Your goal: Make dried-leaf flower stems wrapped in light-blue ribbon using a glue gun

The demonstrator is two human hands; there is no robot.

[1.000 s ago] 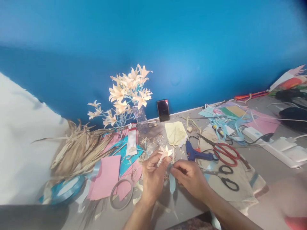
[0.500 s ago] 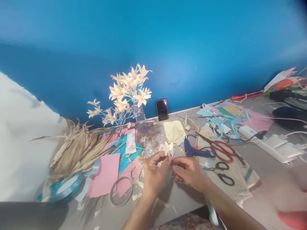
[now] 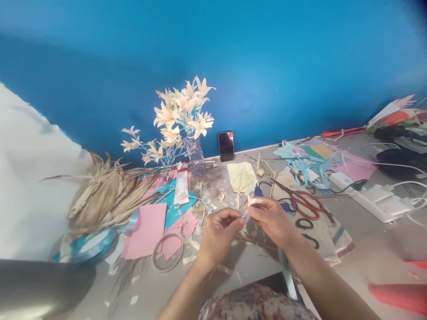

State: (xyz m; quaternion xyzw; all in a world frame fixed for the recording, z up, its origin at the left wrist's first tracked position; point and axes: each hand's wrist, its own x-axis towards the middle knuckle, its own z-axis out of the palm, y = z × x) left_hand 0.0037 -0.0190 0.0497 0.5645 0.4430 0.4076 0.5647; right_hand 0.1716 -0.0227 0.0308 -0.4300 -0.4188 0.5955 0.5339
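A small cream flower (image 3: 254, 201) is between the fingers of my right hand (image 3: 271, 218), which is closed round its base. My left hand (image 3: 220, 233) pinches beside it at a thin pale-blue stem (image 3: 244, 215) below the flower. The two hands nearly touch, low over the table. A blue glue gun (image 3: 258, 191) lies partly hidden behind my right hand. Beyond my hands are a yellow paper piece (image 3: 242, 177) and scattered cream scraps (image 3: 222, 195).
A clear vase (image 3: 195, 155) of cream flowers and a phone (image 3: 226, 146) stand by the blue wall. Husks (image 3: 106, 195), pink paper (image 3: 145, 231) and a tape ring (image 3: 167, 252) lie left; red scissors (image 3: 308, 204), a cloth (image 3: 325, 235) and a power strip (image 3: 363, 200) lie right.
My right hand has moved up and now holds the flower, which was at my left fingertips. My left hand has shifted slightly right. The view has tilted a little.
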